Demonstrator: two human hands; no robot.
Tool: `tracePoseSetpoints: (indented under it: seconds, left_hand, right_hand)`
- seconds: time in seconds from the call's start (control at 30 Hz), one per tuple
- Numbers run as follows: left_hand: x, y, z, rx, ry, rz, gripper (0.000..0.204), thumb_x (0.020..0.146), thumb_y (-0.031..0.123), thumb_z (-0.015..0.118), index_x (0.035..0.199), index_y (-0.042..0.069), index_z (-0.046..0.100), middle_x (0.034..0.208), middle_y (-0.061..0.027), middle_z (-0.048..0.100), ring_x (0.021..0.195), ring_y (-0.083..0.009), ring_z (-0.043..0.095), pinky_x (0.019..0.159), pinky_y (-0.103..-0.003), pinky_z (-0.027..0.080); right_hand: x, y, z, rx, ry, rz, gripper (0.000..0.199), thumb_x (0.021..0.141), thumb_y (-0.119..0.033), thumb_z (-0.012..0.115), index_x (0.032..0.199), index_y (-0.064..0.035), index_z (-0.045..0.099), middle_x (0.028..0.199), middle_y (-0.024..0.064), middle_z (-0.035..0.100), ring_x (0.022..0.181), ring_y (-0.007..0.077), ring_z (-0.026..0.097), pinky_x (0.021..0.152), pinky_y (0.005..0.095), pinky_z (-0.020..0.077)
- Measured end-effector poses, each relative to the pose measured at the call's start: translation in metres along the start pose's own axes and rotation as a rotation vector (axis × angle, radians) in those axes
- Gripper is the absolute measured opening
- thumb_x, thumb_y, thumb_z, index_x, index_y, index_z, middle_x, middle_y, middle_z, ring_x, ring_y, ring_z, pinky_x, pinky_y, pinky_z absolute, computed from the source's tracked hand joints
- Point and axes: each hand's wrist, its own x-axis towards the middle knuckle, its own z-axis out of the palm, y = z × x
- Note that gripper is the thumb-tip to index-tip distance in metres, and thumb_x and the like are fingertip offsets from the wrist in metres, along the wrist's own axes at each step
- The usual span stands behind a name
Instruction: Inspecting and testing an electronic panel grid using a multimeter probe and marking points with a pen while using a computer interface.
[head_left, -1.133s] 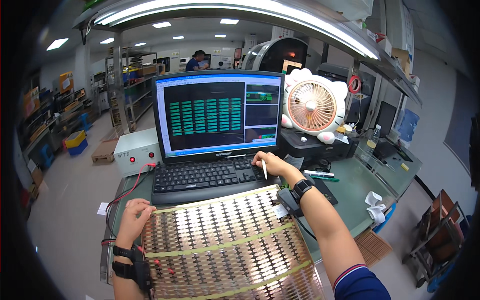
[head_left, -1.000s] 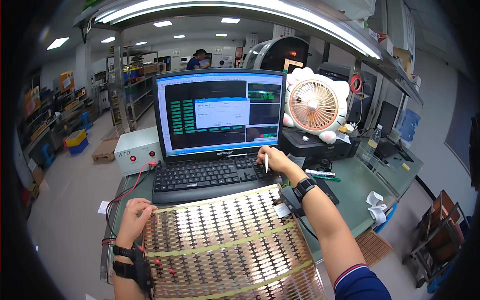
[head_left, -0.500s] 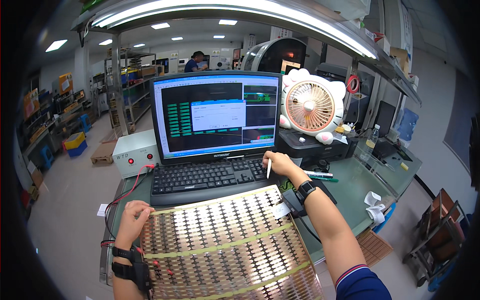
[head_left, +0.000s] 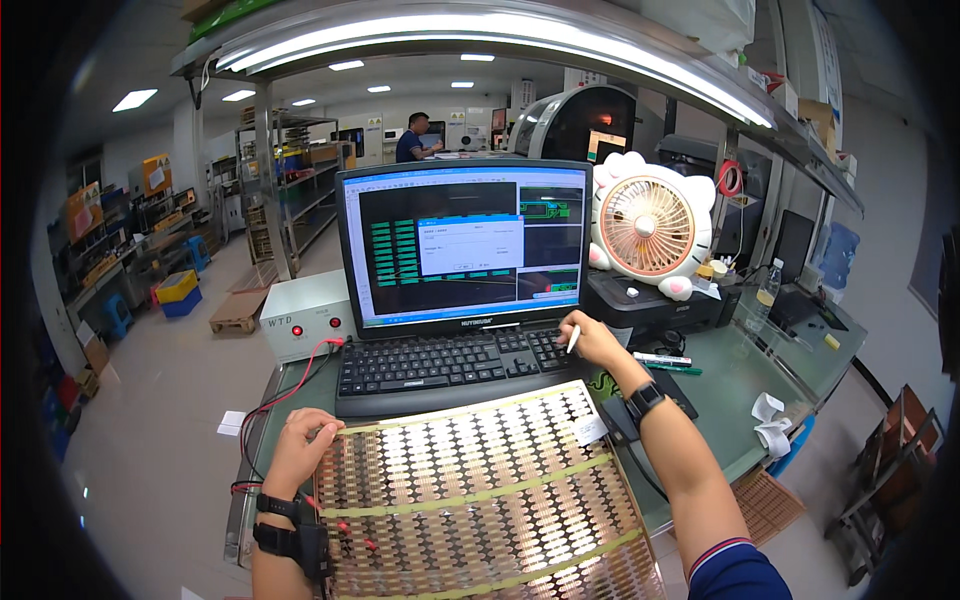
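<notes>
Head view: right grip [head_left: 594, 341] closed around a white pen [head_left: 573, 340], left grip [head_left: 302, 442] pinching a coppery panel [head_left: 470, 478].
Right fingers curl over the keyboard's [head_left: 430, 366] 3 o'clock end, key contact unclear, the right forearm [head_left: 688, 465] slanting in from 5 o'clock; the left forearm [head_left: 277, 577] rises from 7 o'clock to the panel's 10 o'clock corner. Keyboard, then monitor [head_left: 400, 300], lie at the panel's 12 o'clock.

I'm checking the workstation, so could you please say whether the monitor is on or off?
On: the monitor is lit, showing a pale dialog box.
</notes>
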Motion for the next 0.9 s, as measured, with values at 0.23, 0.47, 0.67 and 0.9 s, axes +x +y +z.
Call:
tracePoseSetpoints:
  seconds: [0.23,0.47,0.67,0.9]
  left_hand:
    - [0.005,-0.002,0.002,-0.025,-0.005,-0.026,0.017,0.086,0.016,0.059,0.087,0.003,0.070,0.091,-0.0074,0.065,0.096,-0.0225,0.054,0.087,-0.035,0.041]
    - [0.005,-0.007,0.003,-0.146,-0.048,-0.093,0.019,0.089,0.016,0.055,0.089,0.001,0.068,0.094,-0.0066,0.061,0.092,-0.0175,0.055,0.077,-0.030,0.043]
    - [0.005,-0.005,0.003,-0.189,-0.048,-0.076,0.019,0.090,0.015,0.054,0.091,0.000,0.066,0.094,-0.0052,0.060,0.086,-0.0139,0.057,0.071,-0.026,0.044]
    - [0.002,0.000,-0.003,-0.178,-0.053,-0.133,0.019,0.090,0.014,0.055,0.091,0.000,0.067,0.095,-0.0051,0.059,0.084,-0.0138,0.057,0.072,-0.026,0.045]
  right_hand:
    - [-0.039,0.014,-0.001,0.134,0.080,-0.041,0.017,0.095,-0.016,0.052,0.101,-0.0003,0.056,0.094,0.0125,0.069,0.090,0.0175,0.066,0.078,0.0304,0.0507]
    - [-0.042,0.026,0.002,0.075,0.104,-0.006,0.020,0.093,-0.020,0.055,0.102,-0.0027,0.057,0.094,0.0143,0.069,0.094,0.0289,0.066,0.078,0.0355,0.0496]
    - [-0.046,0.031,0.001,0.137,0.129,-0.047,0.019,0.092,-0.020,0.057,0.102,-0.0036,0.057,0.091,0.0143,0.068,0.089,0.0275,0.066,0.075,0.0352,0.0493]
    - [-0.045,0.025,0.005,0.078,0.127,-0.042,0.019,0.090,-0.020,0.059,0.102,-0.0052,0.057,0.088,0.0149,0.067,0.085,0.0280,0.066,0.073,0.0363,0.0483]
